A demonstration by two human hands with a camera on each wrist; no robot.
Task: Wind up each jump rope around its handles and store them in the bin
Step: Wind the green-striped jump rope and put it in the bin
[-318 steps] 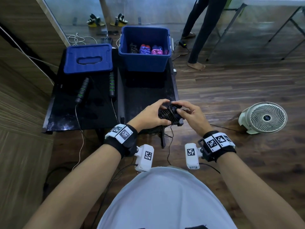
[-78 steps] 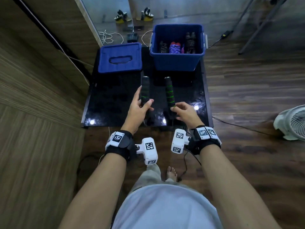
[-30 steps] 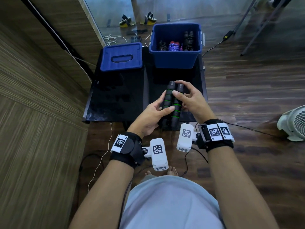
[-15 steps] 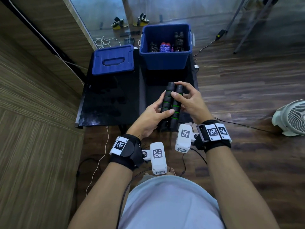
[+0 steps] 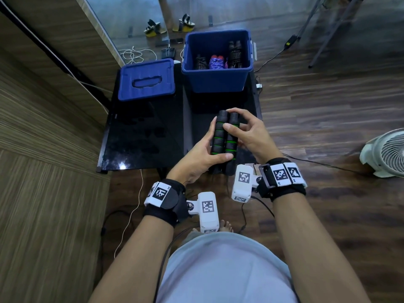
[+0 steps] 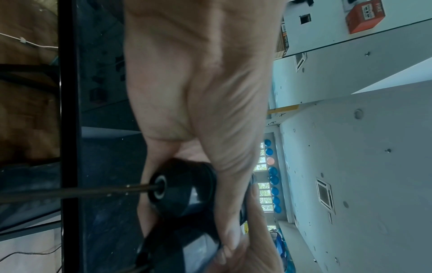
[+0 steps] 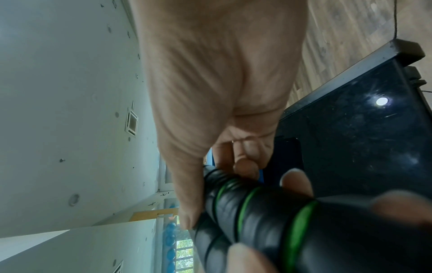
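Two black jump rope handles with green rings [image 5: 223, 138] lie side by side between my hands, above the near right part of the black table [image 5: 144, 136]. My left hand [image 5: 203, 154] grips their lower half, thumb across the front. My right hand [image 5: 242, 132] pinches their upper half between thumb and fingers. In the left wrist view a handle end [image 6: 177, 186] shows the thin rope [image 6: 70, 192] running out of it. The right wrist view shows the ringed handles [image 7: 268, 218] close up. The open blue bin [image 5: 217, 62] at the table's far end holds wound ropes [image 5: 215, 62].
The blue bin lid [image 5: 147, 79] lies on the table's far left. A wooden wall [image 5: 43, 127] runs along the left. A white fan [image 5: 387, 154] stands on the wood floor at right. Cables [image 5: 131, 215] trail on the floor near my feet.
Both handles were picked up off the table and brought together side by side. Over the last second they have stayed between both hands, with only small shifts of the grip.
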